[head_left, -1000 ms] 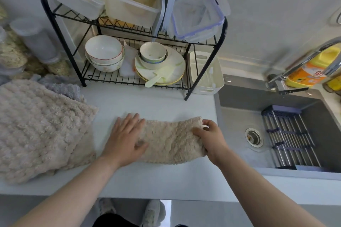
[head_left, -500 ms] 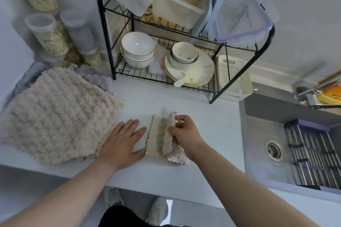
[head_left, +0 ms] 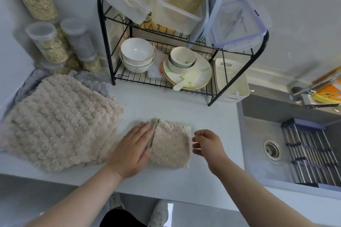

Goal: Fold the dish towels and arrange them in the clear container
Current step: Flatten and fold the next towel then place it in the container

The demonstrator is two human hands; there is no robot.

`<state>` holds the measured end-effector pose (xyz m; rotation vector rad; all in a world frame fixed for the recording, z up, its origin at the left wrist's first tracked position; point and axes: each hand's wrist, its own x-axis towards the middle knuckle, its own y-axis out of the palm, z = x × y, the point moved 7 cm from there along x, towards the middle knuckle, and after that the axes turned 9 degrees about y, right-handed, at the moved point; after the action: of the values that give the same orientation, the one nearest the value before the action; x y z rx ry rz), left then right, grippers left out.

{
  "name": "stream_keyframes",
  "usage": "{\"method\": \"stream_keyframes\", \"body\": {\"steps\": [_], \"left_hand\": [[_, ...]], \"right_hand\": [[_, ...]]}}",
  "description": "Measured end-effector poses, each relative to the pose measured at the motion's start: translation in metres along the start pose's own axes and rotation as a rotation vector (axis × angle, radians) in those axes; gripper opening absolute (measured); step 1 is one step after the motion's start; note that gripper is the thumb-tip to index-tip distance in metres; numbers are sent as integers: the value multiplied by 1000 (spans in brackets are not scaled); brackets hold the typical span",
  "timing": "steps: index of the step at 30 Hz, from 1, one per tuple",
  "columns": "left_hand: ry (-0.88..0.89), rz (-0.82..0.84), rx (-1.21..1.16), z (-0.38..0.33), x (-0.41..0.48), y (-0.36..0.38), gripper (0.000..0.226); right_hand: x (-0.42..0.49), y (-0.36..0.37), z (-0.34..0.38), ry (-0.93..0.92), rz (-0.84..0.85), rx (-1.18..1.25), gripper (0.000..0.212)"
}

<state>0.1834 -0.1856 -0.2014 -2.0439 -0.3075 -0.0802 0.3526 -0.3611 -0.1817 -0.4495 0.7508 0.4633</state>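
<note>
Pale grey countertop (head_left: 166, 110): small folded beige fluffy dish towel (head_left: 170, 145) near front edge, centre. Left: stack of larger beige fluffy towels (head_left: 59, 121) lying over grey towels (head_left: 94, 83). Back: black wire two-tier dish rack (head_left: 132, 77), with a white slotted plastic basket (head_left: 232, 86) at its right end. Back-left corner: clear lidded grain jars (head_left: 49, 46).

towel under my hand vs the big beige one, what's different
The folded towel is a small rectangle; the spread towel lies open and far wider. The folded towel sits alone, its edge under the left hand; the spread towel tops grey cloths. Both are beige and nubby.
</note>
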Motion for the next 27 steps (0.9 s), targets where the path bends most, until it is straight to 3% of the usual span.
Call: {"method": "stream_keyframes", "body": {"steps": [1,3,7,9,12,17,19,23,27], "left_hand": [[121,46,61,-16,9,9,61],[149,175,136,-29,29,26,72],[-162,442,191,4,40,46,107],[-222,478,186,12,35,48,117],[-296,437,108,14,35,38,115],[-414,64,-363,-7,50,-16,103],[-398,125,-669,-36,63,-32,104],[-373,251,-1021,-77,73,-56,62],[-498,145,-1330,-83,67,-69,67]], "right_hand": [[1,-4,-11,51,-11,-64,10],[0,3,-31,140,51,-144,12],[6,27,-39,77,8,-356,32],[7,32,-39,80,-26,-396,23],[4,30,-32,93,34,-221,6],[-25,-3,22,-144,214,-340,14],[-43,-11,41,-210,369,-359,15],[-73,-21,69,-187,664,-177,23],[-79,-23,76,-132,754,227,39]]}}
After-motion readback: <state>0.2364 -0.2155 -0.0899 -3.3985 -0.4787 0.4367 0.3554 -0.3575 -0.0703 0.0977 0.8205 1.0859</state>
